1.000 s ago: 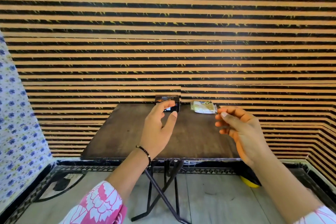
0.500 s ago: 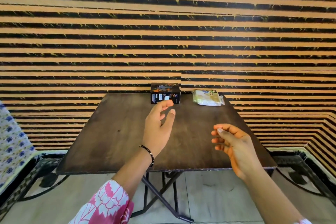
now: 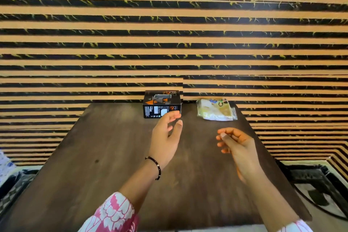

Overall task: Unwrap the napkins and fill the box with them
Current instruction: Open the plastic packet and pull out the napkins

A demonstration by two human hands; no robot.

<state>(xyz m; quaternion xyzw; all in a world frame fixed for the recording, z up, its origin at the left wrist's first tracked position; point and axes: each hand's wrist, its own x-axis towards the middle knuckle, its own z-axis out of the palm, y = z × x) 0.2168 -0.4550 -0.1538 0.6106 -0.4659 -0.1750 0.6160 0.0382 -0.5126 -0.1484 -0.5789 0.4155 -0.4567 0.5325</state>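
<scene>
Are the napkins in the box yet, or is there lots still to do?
Nothing looks done yet. The napkins still lie wrapped at the far edge of the table, right of the box. Both hands are empty: the left hand reaches toward the box, the right hand hovers short of the pack. Left to do: unwrapping and filling the box.

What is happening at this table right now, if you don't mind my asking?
A person is reaching over a dark wooden table with both hands empty. The left hand is open, just short of the black box. The right hand, loosely curled, hangs short of the wrapped napkin pack. Nothing is unwrapped yet.
</scene>
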